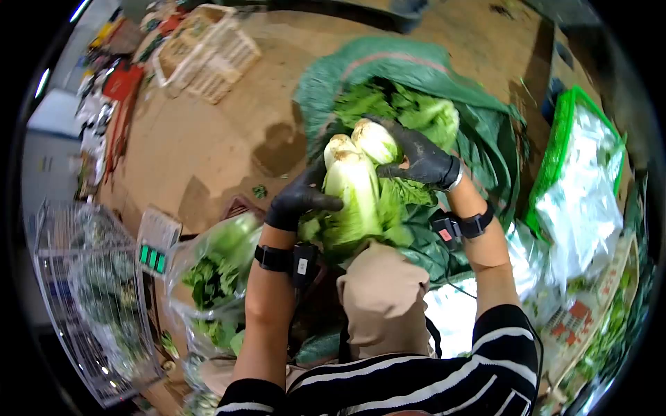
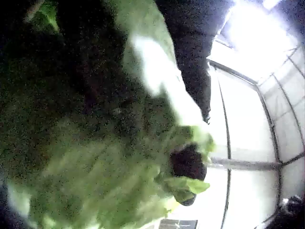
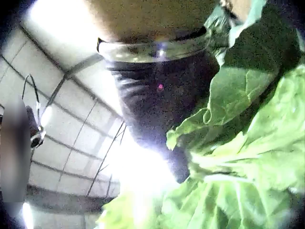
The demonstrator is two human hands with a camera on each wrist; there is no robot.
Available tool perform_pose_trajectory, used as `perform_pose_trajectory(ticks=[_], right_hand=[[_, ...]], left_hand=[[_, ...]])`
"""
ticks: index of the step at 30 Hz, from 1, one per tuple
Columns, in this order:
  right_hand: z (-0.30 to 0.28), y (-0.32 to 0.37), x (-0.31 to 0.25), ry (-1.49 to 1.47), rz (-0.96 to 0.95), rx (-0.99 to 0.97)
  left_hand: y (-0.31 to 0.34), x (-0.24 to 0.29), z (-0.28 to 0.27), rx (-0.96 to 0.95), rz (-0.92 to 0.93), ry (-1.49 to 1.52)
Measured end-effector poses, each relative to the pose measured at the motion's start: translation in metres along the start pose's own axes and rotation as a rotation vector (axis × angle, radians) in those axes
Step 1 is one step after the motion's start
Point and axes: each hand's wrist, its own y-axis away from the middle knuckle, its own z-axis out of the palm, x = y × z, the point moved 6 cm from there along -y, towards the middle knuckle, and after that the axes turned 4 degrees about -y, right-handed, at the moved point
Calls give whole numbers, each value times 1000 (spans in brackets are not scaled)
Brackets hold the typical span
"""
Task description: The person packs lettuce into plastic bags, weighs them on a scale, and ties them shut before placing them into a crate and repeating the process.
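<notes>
In the head view, several Chinese cabbages lie together over the person's knees, white stem ends facing away. The left hand [image 1: 303,197], in a black glove, grips the cabbages from the left, its thumb across the front Chinese cabbage [image 1: 352,191]. From the right, the black-gloved right hand [image 1: 418,158] holds another cabbage [image 1: 375,141], fingers curled over its stem end. Pale green leaves [image 2: 109,176] fill much of the left wrist view and hide most of that hand. The right wrist view has the glove [image 3: 159,95] beside broad green leaves [image 3: 257,143].
A green woven sack [image 1: 485,132] with more leafy cabbage spreads out beyond the hands. Clear bags of greens [image 1: 215,277] stand at left, near a wire cart [image 1: 90,298]. A white crate [image 1: 208,55] is at the far left, a green basket [image 1: 555,166] at right.
</notes>
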Motion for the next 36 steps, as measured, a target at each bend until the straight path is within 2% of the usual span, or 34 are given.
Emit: perform_pose_trajectory(ticks=[1,3,4,5,7,9,10,11,13,15,17,19,21,23,25,26,27,28,29,30,31,32,33,34,35,36], right_hand=[[2,-15,-31,112,-107,-45],[3,-38,-80,120,-107,-83],[8,-47,-104,288,-177,-88],[12,-53,-129,314,-274,-120],[32,-60,-180,366,-265,-153],[60,-53,-217,119,-397,-159],[79,-46,-241,20,-429,-230],[94,-36,-256,74,-362,-257],[131,-9,-269,-239,-184,-484],[180,24,-268,-341,-116,-687],[240,49,-287,-347,-44,-812],[296,60,-302,-434,-228,-828],[353,67,-298,-819,-77,-803],[396,62,-298,-881,-130,-684],[429,50,-290,-990,-77,-549],[435,42,-286,-1059,7,-455],[435,32,-279,-958,5,-280],[436,30,-265,-734,-163,-93],[449,29,-240,-613,-253,-1],[462,28,-215,-486,-330,103],[487,23,-169,-709,-63,76],[487,18,-156,-817,63,63],[487,13,-143,-926,192,64],[468,14,-154,-1499,288,122],[454,14,-162,-2073,381,183],[437,10,-159,-2121,333,266]], left_hand=[[8,15,4,-53,73,-49],[34,45,3,119,162,-35],[48,64,11,136,262,-55],[63,76,14,157,371,-1],[106,101,22,288,521,-20],[151,113,35,387,621,63],[181,118,46,435,620,72],[209,121,57,475,646,132],[268,103,65,563,646,64],[332,78,84,591,562,82],[396,54,102,656,460,137],[454,37,111,766,371,228],[501,33,112,903,324,291],[532,43,95,999,270,317],[543,60,60,1020,163,318],[539,69,42,1004,93,310],[530,78,21,968,3,300],[517,86,0,923,-98,282],[497,90,-15,865,-182,272],[466,102,-23,779,-386,5],[464,78,-76,664,-436,-215],[428,87,-73,359,-316,-391],[398,73,-95,409,-608,-388],[362,68,-104,279,-563,-406],[327,58,-118,104,-584,-574],[299,69,-110,75,-751,-755]])
